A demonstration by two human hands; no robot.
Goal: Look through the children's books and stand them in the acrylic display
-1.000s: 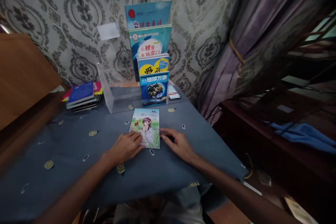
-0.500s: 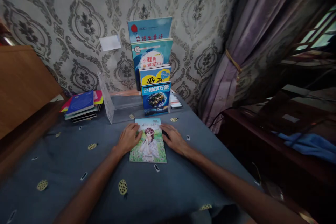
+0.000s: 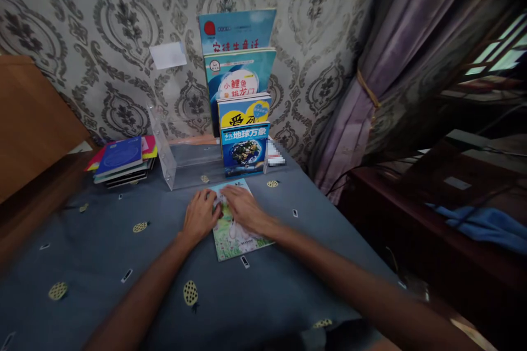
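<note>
A thin paperback book [image 3: 236,238] with an illustrated green and pale-blue cover lies tilted on the blue tablecloth. My left hand [image 3: 201,213] is at its upper left edge, fingers curled there and thumb against the cover side. Across the upper cover rests my right hand [image 3: 246,211], its fingers stretched toward the upper left corner and hiding much of the picture. Just beyond, a clear acrylic rack [image 3: 195,167] holds several upright books in steps on its right side, the front one a blue book with a globe [image 3: 246,151].
Left of the rack lies a stack of books topped by a blue one [image 3: 120,154]. A white label [image 3: 168,55] shows above the rack. Behind stands a patterned wall [image 3: 127,22]; a purple curtain [image 3: 346,120] hangs at the right, near a dark red cabinet [image 3: 391,203].
My right hand has moved from the book's right edge leftward onto its cover. The book has turned counterclockwise, its lower end shifting right. My left hand remains by the left edge.
</note>
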